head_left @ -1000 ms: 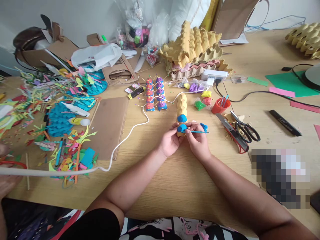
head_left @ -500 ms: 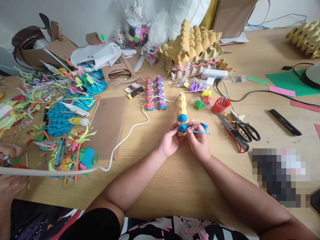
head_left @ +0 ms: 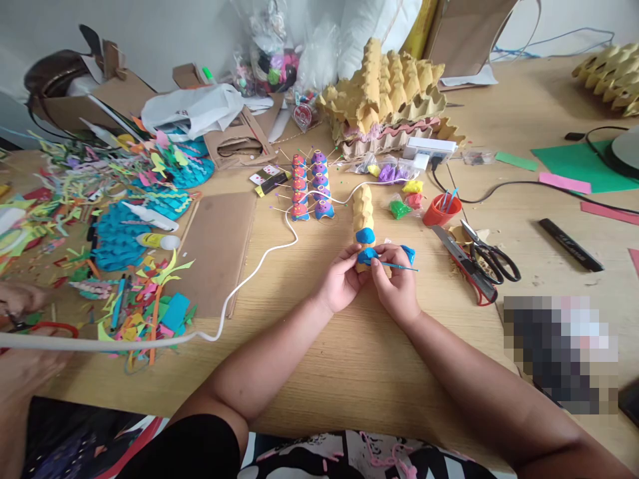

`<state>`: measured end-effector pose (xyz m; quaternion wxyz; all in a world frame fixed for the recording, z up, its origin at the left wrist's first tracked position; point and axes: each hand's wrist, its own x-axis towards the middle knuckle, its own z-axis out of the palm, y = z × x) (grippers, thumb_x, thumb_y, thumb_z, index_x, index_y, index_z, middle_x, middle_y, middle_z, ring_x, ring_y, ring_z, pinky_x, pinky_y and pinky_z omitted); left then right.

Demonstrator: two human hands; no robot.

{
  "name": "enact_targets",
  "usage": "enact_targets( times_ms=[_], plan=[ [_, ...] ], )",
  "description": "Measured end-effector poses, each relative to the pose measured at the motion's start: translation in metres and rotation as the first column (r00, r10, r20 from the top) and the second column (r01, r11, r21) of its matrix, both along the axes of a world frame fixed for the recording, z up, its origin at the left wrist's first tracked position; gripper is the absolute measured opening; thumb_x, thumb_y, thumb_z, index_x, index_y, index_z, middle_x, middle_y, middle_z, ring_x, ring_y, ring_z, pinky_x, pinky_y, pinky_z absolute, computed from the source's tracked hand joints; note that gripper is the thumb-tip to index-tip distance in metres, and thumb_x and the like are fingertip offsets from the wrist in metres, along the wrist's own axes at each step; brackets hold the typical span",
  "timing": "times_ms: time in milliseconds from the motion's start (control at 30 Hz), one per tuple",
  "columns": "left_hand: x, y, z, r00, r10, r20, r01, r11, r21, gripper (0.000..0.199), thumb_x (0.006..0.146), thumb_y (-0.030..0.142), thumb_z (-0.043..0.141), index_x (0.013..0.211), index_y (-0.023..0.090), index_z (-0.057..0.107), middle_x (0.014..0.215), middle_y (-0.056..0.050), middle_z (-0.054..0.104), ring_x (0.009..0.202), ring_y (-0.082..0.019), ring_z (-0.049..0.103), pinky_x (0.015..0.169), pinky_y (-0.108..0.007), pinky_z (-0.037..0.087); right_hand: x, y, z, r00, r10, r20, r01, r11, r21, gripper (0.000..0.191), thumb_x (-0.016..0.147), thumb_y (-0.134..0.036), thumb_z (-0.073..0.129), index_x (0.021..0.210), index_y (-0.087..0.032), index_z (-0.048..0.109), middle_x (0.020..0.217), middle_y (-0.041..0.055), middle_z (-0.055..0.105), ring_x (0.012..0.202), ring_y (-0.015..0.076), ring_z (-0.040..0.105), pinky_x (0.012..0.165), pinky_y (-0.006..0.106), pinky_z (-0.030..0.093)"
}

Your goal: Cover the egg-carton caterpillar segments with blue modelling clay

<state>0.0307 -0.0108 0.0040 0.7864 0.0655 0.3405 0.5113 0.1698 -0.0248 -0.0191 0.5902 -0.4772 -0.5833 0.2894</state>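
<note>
A yellow egg-carton strip lies lengthwise in front of me, with blue clay over one bump and more blue clay on the nearest one. My left hand grips the strip's near end from the left, fingertips at the clay. My right hand pinches a thin blue stick tool, its tip against the near blue clay. A blue clay lump sits just beyond my right hand. Two decorated strips, one red-topped and one purple-topped, stand farther back.
Scissors, a box cutter and a red cup lie to the right. A white cable crosses the table. Cardboard and paper scraps are left, where another person's hands hold red-handled scissors. Egg trays stand behind.
The stick tool in my right hand has tilted slightly, its tip still at the clay. At the left, the other person's hands have shifted, and the red scissor handle shows more.
</note>
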Motion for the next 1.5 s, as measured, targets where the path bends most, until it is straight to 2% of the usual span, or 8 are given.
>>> enact_targets(
  times_ms=[267,467,633,833,933,1100,1500],
  plan=[
    [0.0000,0.0005,0.0008,1.000,0.008,0.017,-0.008,1.000,-0.010,0.027,0.106,0.004,0.057,0.095,0.019,0.076,0.093,-0.002,0.082,0.083,-0.011,0.076,0.077,-0.025,0.054,-0.0009,-0.0008,0.0019,0.999,0.000,0.033,-0.001,1.000,0.025,0.022,0.102,-0.034,0.073,0.087,-0.029,0.058,0.107,0.0063,0.078,0.104,0.0288,0.069,0.109,0.057,0.053],
    [0.0001,-0.0004,0.0010,1.000,0.002,-0.006,-0.002,1.000,-0.004,0.021,0.104,0.007,0.062,0.097,0.020,0.076,0.097,-0.002,0.083,0.086,-0.013,0.076,0.082,-0.027,0.055,0.0004,-0.0012,0.0022,1.000,0.009,0.025,-0.010,1.000,0.014,0.021,0.103,-0.037,0.071,0.087,-0.029,0.059,0.108,0.0069,0.078,0.106,0.0287,0.069,0.108,0.056,0.055],
    [0.0000,-0.0003,0.0007,1.000,0.008,0.008,-0.008,1.000,0.009,0.025,0.106,0.006,0.057,0.096,0.020,0.076,0.097,-0.003,0.083,0.086,-0.013,0.077,0.078,-0.026,0.055,0.0001,-0.0016,0.0017,1.000,0.015,0.027,-0.016,0.999,0.033,0.022,0.104,-0.038,0.071,0.087,-0.029,0.060,0.108,0.0070,0.078,0.107,0.0285,0.070,0.112,0.057,0.054],
    [0.0003,0.0002,-0.0007,1.000,0.008,0.010,-0.008,1.000,-0.001,0.020,0.105,0.007,0.061,0.098,0.020,0.075,0.098,-0.002,0.083,0.087,-0.012,0.077,0.081,-0.025,0.055,0.0001,-0.0022,-0.0025,1.000,0.023,-0.005,-0.023,0.999,0.032,0.020,0.107,-0.038,0.068,0.091,-0.028,0.060,0.112,0.0076,0.078,0.109,0.0274,0.071,0.106,0.054,0.057],
    [0.0001,0.0003,-0.0010,1.000,0.014,0.027,-0.014,1.000,0.002,0.025,0.107,0.006,0.057,0.098,0.019,0.075,0.098,-0.002,0.083,0.086,-0.012,0.077,0.079,-0.024,0.056,0.0003,-0.0025,-0.0032,1.000,0.024,-0.009,-0.024,0.999,0.041,0.019,0.108,-0.036,0.066,0.092,-0.028,0.061,0.114,0.0078,0.078,0.109,0.0269,0.072,0.104,0.053,0.058],
    [0.0000,0.0003,-0.0001,1.000,0.012,0.026,-0.012,1.000,0.010,0.026,0.108,0.006,0.056,0.097,0.019,0.075,0.096,-0.002,0.083,0.085,-0.012,0.078,0.074,-0.023,0.055,-0.0003,-0.0016,-0.0018,0.999,0.018,0.047,-0.022,0.996,0.086,0.019,0.107,-0.033,0.069,0.091,-0.028,0.062,0.111,0.0064,0.077,0.107,0.0267,0.072,0.101,0.051,0.057],
    [0.0010,0.0006,0.0032,1.000,0.021,0.016,-0.020,0.999,-0.034,0.025,0.105,0.005,0.059,0.095,0.020,0.076,0.093,-0.002,0.083,0.084,-0.011,0.076,0.078,-0.023,0.055,0.0002,-0.0007,0.0013,0.985,-0.029,0.169,0.010,0.993,0.114,0.021,0.103,-0.027,0.071,0.087,-0.028,0.057,0.107,0.0064,0.079,0.103,0.0273,0.072,0.096,0.052,0.058]
  ],
)
